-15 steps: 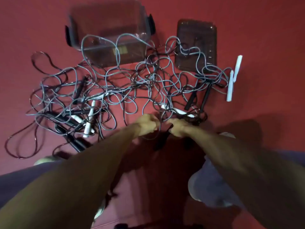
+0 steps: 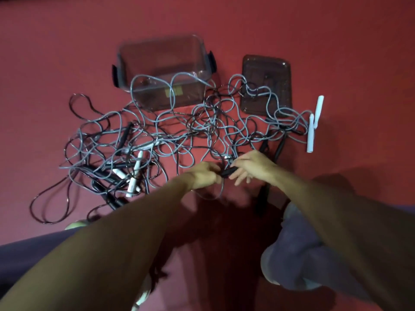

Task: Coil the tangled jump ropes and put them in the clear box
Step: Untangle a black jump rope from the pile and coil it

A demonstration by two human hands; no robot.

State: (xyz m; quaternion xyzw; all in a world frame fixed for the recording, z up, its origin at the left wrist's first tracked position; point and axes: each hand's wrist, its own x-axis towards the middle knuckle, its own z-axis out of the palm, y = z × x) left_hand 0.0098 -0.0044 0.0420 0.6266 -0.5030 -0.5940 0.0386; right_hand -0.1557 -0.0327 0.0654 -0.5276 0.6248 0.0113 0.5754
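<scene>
On the red floor [image 2: 336,41], at the far left, thin dark cord runs out in wide glossy loops [image 2: 51,198] from the tangle of jump ropes [image 2: 170,135]. The tangle is a flat sprawl of grey and black cords, crossed over and under one another, with slim white handles [image 2: 134,176] and matte black handles [image 2: 112,198] caught in its left part. Behind its middle stands the clear box [image 2: 161,70], a rectangular tub of see-through plastic with dark clips at both ends and a yellowish label on its near wall; a grey loop lies against that wall. Near the front edge of the tangle, the left hand [image 2: 202,176] is curled closed around cord, a grey loop hanging below it. Just beside it, the right hand [image 2: 251,167] pinches a short black handle [image 2: 229,171] with thumb and forefinger, its other fingers loosely spread. Both hands are well in front of the box. To the right, a smoky, ribbed rectangular lid [image 2: 267,84] lies flat with cord draped across it. Farthest right, two white tapered handles [image 2: 314,124] lie touching at one end.
</scene>
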